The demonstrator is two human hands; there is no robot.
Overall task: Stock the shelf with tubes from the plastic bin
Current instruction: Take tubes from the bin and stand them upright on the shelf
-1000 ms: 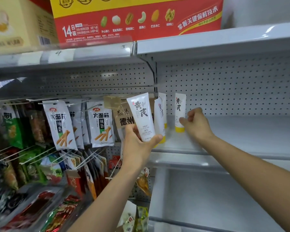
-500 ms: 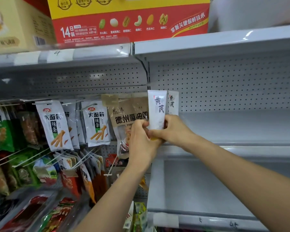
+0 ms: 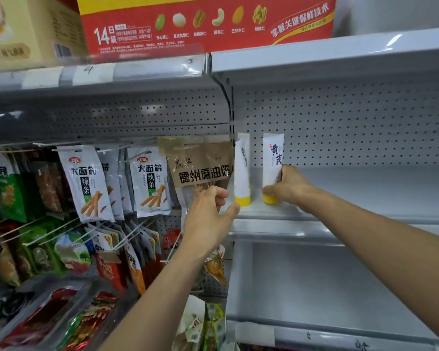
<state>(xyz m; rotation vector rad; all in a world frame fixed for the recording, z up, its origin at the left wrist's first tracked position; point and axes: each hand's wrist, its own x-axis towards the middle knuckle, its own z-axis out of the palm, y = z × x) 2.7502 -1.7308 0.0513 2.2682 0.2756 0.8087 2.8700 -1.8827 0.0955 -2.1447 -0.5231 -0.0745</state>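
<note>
Two white tubes with yellow caps stand cap-down at the left end of the grey shelf (image 3: 365, 196). My right hand (image 3: 289, 188) grips the lower part of the right tube (image 3: 273, 158), its fingers curled round it just above the cap. The left tube (image 3: 241, 171) stands free next to the shelf's left upright. My left hand (image 3: 208, 214) hovers just left of that tube's cap with loosely curled fingers and holds nothing. The plastic bin is out of view.
Hanging snack packets (image 3: 86, 183) on wire hooks fill the bay to the left, a brown packet (image 3: 200, 165) right beside my left hand. A red carton (image 3: 205, 21) sits on the top shelf. The lower shelf (image 3: 340, 300) lies below.
My left hand held tubes a second ago and now holds none. Both hands met at a tube, then my right hand carried one to the right and stood it on the shelf.
</note>
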